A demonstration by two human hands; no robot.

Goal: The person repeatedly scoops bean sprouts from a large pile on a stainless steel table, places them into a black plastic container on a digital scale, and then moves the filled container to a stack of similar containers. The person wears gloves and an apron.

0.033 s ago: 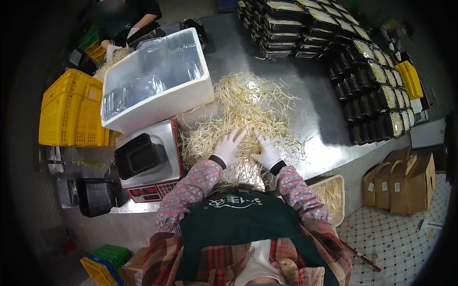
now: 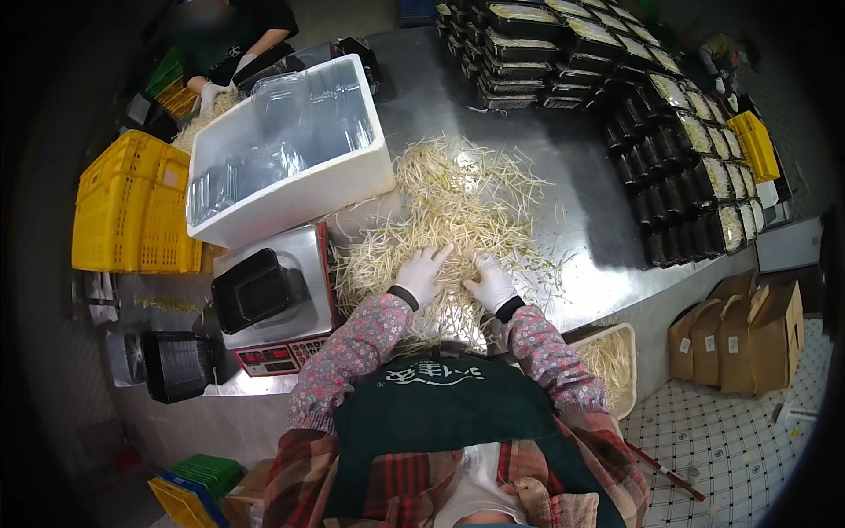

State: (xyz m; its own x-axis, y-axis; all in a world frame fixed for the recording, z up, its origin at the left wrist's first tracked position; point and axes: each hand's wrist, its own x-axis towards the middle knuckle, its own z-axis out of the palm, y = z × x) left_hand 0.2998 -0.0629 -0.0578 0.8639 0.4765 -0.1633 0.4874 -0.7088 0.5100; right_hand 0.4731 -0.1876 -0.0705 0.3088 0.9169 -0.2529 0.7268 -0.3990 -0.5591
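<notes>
Sprouts [image 2: 466, 198]: loose heap, on the table [image 2: 607, 286], right of the scale [image 2: 310, 308]. My left hand [image 2: 421, 273]: white-gloved, unclenched, fingers spread upon the sprouts. My right hand [image 2: 495, 283]: gloved likewise, thumb and fingers parted, touching them. Tray [image 2: 251, 295]: black, atop the scale.

The metal surface [image 2: 576, 154] is strewn with a loose heap of pale sprouts [image 2: 466, 207]; to their left a white foam box [image 2: 308, 201] and a scale [image 2: 304, 253] are set, and at far right filled black trays [image 2: 521, 69] are stacked.
</notes>
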